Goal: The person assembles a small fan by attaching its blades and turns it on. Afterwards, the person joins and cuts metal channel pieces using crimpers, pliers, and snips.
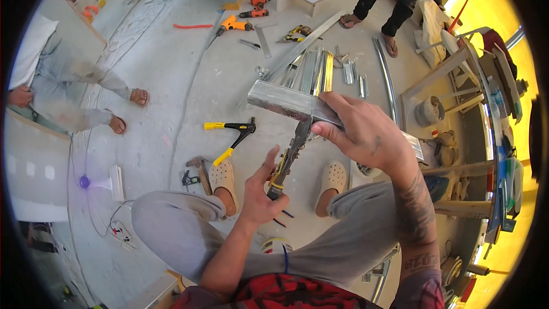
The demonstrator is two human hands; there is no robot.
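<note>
My right hand (369,131) grips one end of a short silvery metal channel (280,98), thumb below and fingers over the top. The channel reaches out to the left over the floor. In my left hand (260,194) are tin snips (291,151) with dark jaws and black-and-yellow handles. Their jaws point up and meet the channel's lower edge close to my right thumb. Whether the blades are closed on the metal I cannot tell. Below and to the left, a yellow-and-black hand riveter (234,134) lies on the floor, with a hammer (199,174) near my shoe.
Several metal profiles (311,71) lie ahead on the floor (154,109). Beyond them are an orange drill (231,24) and a red-and-black drill (257,8). One person's legs (383,0) stand at the back; another person (57,80) is at left. A cluttered wooden bench (457,74) stands at right.
</note>
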